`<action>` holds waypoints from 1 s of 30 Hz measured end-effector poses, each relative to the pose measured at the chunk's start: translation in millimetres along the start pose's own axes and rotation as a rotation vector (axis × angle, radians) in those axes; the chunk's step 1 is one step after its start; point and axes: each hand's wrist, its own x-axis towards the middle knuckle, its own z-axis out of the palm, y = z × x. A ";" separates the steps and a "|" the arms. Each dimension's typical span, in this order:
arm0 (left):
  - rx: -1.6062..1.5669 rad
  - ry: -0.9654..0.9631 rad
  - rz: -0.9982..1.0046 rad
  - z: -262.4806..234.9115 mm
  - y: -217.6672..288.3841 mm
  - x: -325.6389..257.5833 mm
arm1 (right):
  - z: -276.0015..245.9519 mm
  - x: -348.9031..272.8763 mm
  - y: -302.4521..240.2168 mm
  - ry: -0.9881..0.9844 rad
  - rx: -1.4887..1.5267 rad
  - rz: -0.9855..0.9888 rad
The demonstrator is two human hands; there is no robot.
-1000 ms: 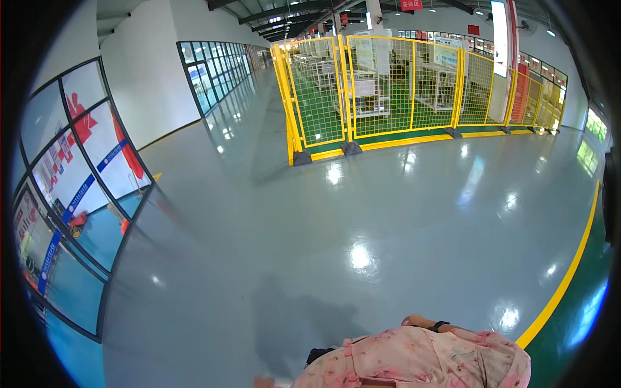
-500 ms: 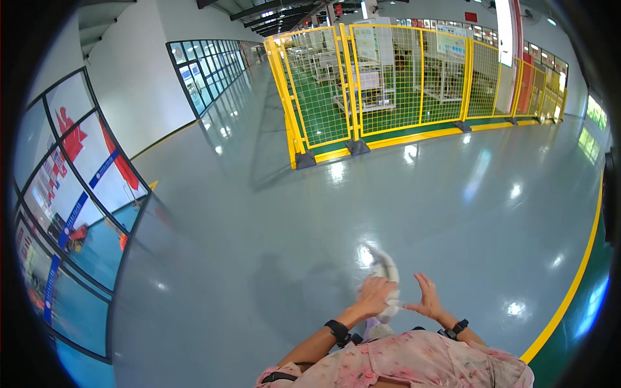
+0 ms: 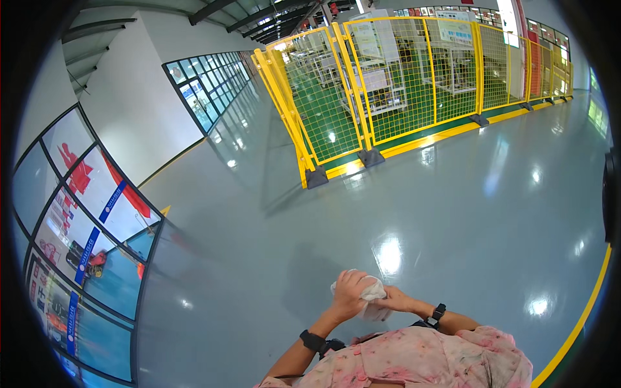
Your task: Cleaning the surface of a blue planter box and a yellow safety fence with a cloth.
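A crumpled white thing, thin and soft like a cloth or a bag, is bunched up in front of my body, low in the head view. My left hand is closed around its left side, fingers curled over the top. From the right, my right hand grips the same bundle, its fingertips meeting the white folds. Part of the bundle hangs below the hands. Dark bands circle both wrists.
Grey glossy floor surrounds me. Ahead stands a yellow mesh fence on dark feet, with work benches behind it. A black-framed glass wall runs along the left. A yellow floor line curves on the right.
The right hand, open and apart before, has moved in to the white bundle. The dangling white length is now gathered up between both hands. My view has tilted and shifted slightly.
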 end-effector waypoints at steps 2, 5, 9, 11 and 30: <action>0.059 -0.006 0.007 -1.4 -24.2 7.0 | -17.1 23.0 4.9 0.022 0.111 0.045; -0.018 0.082 -0.053 -9.1 -69.4 9.5 | -57.6 61.5 3.5 -0.013 -0.138 0.073; -0.048 0.051 -0.101 -5.4 -138.7 8.6 | -99.1 109.0 -29.8 -0.080 -0.126 0.194; -0.060 0.107 -0.133 -15.8 -169.3 25.5 | -119.2 133.5 -31.8 -0.073 -0.186 0.228; -0.461 0.529 -0.329 -112.1 -356.6 249.5 | -278.1 350.8 -160.3 0.799 0.175 -0.270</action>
